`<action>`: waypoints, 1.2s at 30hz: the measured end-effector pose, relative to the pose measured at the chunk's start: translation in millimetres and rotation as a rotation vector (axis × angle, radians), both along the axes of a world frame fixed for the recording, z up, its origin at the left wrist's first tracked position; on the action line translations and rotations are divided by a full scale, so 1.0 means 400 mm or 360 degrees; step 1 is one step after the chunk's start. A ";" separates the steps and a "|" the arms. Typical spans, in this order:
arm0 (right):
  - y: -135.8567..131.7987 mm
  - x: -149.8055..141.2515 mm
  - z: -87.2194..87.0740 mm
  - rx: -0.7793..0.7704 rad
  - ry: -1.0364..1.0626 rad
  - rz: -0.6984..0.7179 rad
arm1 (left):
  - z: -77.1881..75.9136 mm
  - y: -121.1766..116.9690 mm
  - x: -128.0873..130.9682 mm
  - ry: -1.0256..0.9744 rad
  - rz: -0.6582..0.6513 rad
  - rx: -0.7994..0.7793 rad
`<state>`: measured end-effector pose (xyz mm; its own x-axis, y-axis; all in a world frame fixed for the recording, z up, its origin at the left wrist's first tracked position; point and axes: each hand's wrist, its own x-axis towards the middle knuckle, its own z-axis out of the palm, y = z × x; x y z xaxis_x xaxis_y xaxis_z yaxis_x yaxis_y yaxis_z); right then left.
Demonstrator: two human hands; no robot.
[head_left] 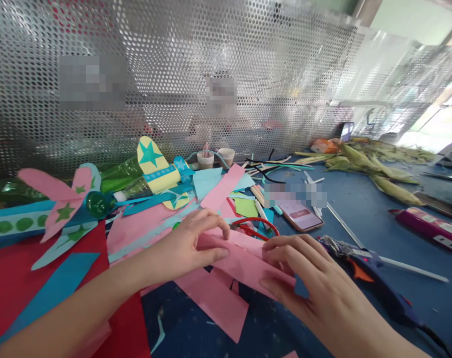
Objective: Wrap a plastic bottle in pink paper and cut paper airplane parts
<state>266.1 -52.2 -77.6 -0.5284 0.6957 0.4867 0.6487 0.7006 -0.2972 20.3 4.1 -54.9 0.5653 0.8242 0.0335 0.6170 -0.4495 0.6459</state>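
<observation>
A folded strip of pink paper (244, 263) is held between my two hands above the blue table. My left hand (196, 243) pinches its left end between thumb and fingers. At the right end, my right hand (304, 273) grips the strip with the thumb below and the fingers over the top. A thin glossy line runs along the fold. Just behind the strip lie red-handled scissors (258, 222), their blades hidden. Another pink paper strip (218, 303) lies on the table below my hands. To the right of my right hand rests a dark blue glue gun (375, 273) with an orange trigger and a small red light.
Plastic-bottle planes with paper wings (64, 199) lie at the left, over red paper (125, 303). A phone (300, 214), glue sticks (348, 228), paper cups (226, 156), dried husks (375, 169) and a purple tool (430, 226) are further back. A perforated metal screen (166, 64) borders the table.
</observation>
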 end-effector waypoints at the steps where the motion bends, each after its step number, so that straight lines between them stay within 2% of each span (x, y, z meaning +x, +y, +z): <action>1: 0.000 -0.003 0.002 0.0012 -0.0007 0.0001 | 0.000 0.000 0.000 0.0000 0.0001 0.0003; 10: 0.001 -0.040 0.020 0.0389 -0.0202 -0.0177 | -0.009 0.008 -0.008 -0.0111 0.0018 -0.0052; 15: 0.006 -0.046 0.015 0.0419 -0.0242 -0.0289 | -0.010 0.008 0.006 -0.0225 0.0092 -0.0058; 21: 0.019 -0.053 0.008 0.0478 -0.0242 -0.0298 | -0.019 0.001 0.028 -0.0303 0.0267 -0.0018; 29: 0.020 -0.060 0.000 0.0384 -0.0118 -0.0327 | -0.030 -0.005 0.041 -0.0248 0.0389 0.0065; 36: 0.019 -0.042 -0.002 -0.0020 0.0159 -0.0258 | -0.021 -0.006 0.032 -0.0264 0.0464 -0.0077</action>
